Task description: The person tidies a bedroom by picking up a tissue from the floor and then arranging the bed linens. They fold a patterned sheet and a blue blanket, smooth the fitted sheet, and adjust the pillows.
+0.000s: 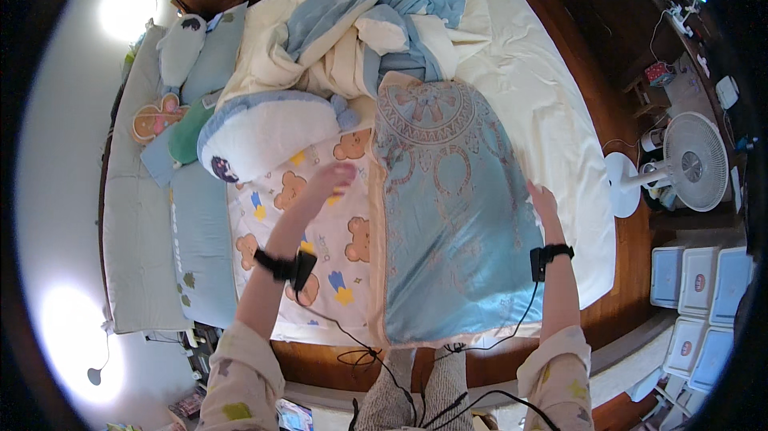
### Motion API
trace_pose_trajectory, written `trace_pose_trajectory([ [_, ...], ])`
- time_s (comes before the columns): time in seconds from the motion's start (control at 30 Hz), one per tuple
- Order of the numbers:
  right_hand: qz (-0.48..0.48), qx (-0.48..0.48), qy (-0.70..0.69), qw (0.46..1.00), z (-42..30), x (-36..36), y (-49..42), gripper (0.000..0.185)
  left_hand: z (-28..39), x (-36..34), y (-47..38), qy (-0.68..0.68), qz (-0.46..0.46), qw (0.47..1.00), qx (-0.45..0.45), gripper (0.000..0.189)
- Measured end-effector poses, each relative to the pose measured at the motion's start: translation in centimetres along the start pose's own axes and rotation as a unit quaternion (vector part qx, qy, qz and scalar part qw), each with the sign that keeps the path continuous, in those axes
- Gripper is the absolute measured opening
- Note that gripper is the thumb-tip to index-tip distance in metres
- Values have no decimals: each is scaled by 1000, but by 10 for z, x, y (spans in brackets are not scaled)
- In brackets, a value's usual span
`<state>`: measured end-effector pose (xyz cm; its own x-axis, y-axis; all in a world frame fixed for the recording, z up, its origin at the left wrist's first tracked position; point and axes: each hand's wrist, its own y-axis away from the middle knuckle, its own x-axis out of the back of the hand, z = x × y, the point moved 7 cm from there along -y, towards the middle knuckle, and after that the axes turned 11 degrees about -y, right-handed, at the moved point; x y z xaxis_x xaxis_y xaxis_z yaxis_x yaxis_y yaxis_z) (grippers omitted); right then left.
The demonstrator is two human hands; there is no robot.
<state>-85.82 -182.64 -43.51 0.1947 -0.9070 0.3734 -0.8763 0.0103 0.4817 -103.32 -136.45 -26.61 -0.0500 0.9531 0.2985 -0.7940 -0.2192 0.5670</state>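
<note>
A shiny blue patterned blanket with a pale peach border (462, 239) lies spread over the near right half of the bed. At its right edge, my right hand (542, 200) has its fingers closed on a bit of whitish cloth or the blanket's edge; which one is unclear. My left hand (339, 177), blurred, hovers above a pink bear-print sheet (264, 221) with nothing seen in it. Just beyond that hand lies a large white and blue plush toy (270, 134). A crumpled blue and cream duvet (360, 35) is heaped farther back.
Along the left stand a padded headboard (135, 251), a long blue pillow (204, 245), a green cushion (191, 134) and a gingerbread-man plush (157, 120). To the right are a white fan (690, 161) and storage boxes (696, 281). Black cables hang from both wrists.
</note>
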Motion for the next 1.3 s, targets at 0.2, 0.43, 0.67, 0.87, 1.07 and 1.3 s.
trace_pose_trajectory([
  [0.2, 35, 255, 89, 962, -73, -32, 20, 17, 3, 8, -153, 130, 71, 989, 2, 46],
  [0.43, -149, -31, -73, 986, -45, -26, -12, 27, -76, -13, -263, 113, 78, 981, 138, 34],
  [0.67, -154, 33, -234, 960, -102, -115, -111, 53, -55, -8, -287, 202, 151, 967, 23, 31],
  [0.87, 7, 159, 209, 965, -179, -135, -84, 46, 1, 112, -232, 70, 513, 823, -233, 37],
  [1.07, -123, 454, 141, 871, -270, -132, 48, 37, 37, 103, -196, -502, 584, 613, -177, 47],
  [1.3, -73, 33, -55, 995, -115, -125, -157, 41, 51, -96, -202, -413, 170, 885, -133, 78],
])
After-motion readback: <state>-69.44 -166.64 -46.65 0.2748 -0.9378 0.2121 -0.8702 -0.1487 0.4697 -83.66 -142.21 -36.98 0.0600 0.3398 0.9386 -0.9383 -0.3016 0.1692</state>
